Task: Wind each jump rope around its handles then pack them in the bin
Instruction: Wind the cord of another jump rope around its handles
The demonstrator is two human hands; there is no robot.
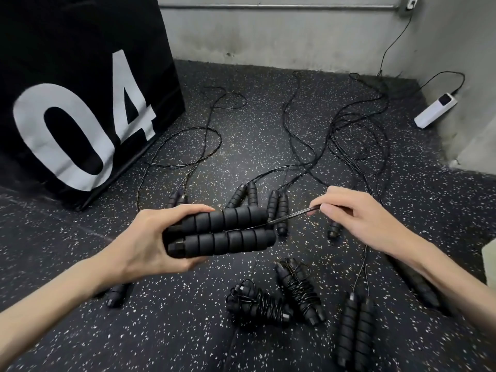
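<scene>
Left hand [150,238]: fingers clamped round two black handles [222,232] held side by side. Right hand [357,218]: fingers pinch the doubled rope [291,216] taut. Two wound ropes [276,299] lie on the floor [174,331].

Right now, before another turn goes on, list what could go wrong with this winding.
1. The thin black cord pinched by the right hand may slip, loosening the winding.
2. The two black ribbed foam handles in the left hand grip may splay apart.
3. The loose black ropes overlap on the floor, so pulling may snag.
</scene>
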